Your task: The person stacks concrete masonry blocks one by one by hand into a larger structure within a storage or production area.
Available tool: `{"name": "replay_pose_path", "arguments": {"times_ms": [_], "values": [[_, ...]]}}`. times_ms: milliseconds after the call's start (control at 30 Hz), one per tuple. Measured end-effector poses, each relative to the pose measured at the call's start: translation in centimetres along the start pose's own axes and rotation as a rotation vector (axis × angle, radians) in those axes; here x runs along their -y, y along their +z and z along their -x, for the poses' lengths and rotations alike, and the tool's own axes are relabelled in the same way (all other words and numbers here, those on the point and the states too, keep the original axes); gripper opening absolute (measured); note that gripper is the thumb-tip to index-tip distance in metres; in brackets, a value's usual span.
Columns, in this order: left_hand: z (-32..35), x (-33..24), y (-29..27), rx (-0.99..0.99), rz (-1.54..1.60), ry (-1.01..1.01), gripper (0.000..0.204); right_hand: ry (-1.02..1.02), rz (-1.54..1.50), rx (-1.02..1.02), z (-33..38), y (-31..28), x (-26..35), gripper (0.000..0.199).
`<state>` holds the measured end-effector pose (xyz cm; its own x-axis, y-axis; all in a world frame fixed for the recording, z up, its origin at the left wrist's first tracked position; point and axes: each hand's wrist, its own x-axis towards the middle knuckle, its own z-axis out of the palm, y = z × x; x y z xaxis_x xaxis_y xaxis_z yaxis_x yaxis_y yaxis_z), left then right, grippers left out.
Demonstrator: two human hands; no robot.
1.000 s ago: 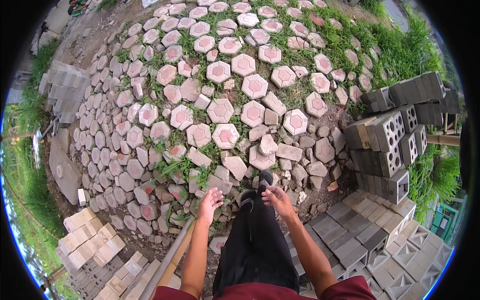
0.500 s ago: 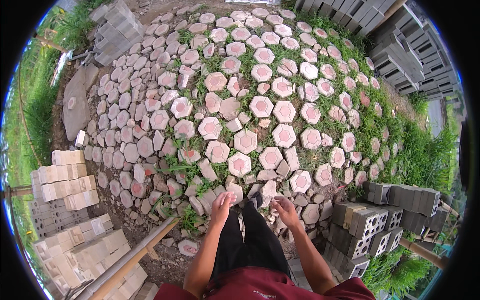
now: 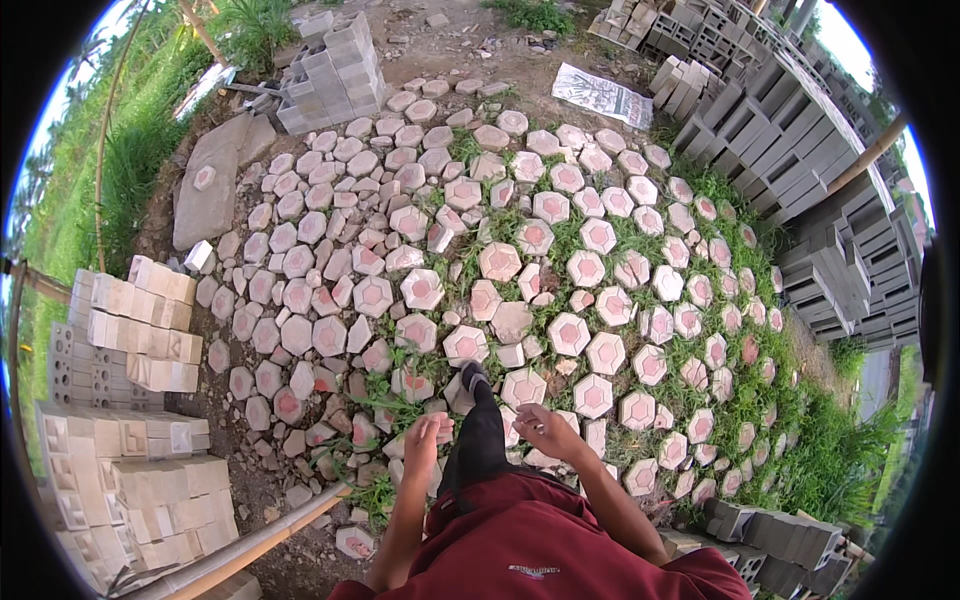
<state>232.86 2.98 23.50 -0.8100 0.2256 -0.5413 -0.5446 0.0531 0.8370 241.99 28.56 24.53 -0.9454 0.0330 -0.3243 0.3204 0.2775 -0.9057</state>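
My left hand (image 3: 429, 431) hangs in front of my body, its fingers loosely bent, and I see nothing in it. To its right my right hand (image 3: 547, 432) is in the air, palm down with fingers apart, and it too carries nothing. Neither hand touches anything. Below and ahead of both lie hexagonal paving stones (image 3: 466, 345), pale grey with pinkish centres, set in loose rows over soil and grass. One dark shoe (image 3: 474, 376) is stepped forward onto the stones, between the two hands.
Grey concrete blocks are stacked at far left (image 3: 335, 75) and along the right (image 3: 790, 140). Cream blocks (image 3: 165, 490) stand near left beside a bamboo pole (image 3: 260, 535). A white printed sheet (image 3: 602, 96) lies at the back. Grass (image 3: 800, 440) borders the right side.
I have moved forward over the stones, so they sit closer and more ground shows at the back. The view has tilted up. Both hands stay in front of me and carry nothing.
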Motion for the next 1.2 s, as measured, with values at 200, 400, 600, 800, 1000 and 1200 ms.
{"name": "replay_pose_path", "arguments": {"times_ms": [200,400,600,800,1000,1200], "values": [[-19.0,-5.9,1.1,0.076,-0.427,0.249,0.038,-0.157,0.352,-0.142,-15.7,-4.9,3.4,0.045],[-30.5,-20.8,6.0,0.301,-0.343,0.388,0.033,-0.102,0.157,-0.237,-27.9,-11.7,6.4,0.037],[-42.2,-25.3,8.4,0.187,-0.310,0.304,0.033,-0.065,0.040,-0.322,-40.8,-18.1,8.1,0.037],[-53.7,-30.6,12.4,0.056,-0.410,0.298,0.036,-0.090,0.258,-0.186,-57.6,-29.6,12.2,0.036],[-62.2,-42.0,16.5,-0.038,-0.315,0.456,0.033,-0.240,0.308,-0.140,-72.7,-38.9,18.9,0.036],[-69.6,-48.9,16.4,-0.161,-0.093,0.291,0.033,-0.234,0.341,-0.011,-83.2,-40.8,21.4,0.040]]}}
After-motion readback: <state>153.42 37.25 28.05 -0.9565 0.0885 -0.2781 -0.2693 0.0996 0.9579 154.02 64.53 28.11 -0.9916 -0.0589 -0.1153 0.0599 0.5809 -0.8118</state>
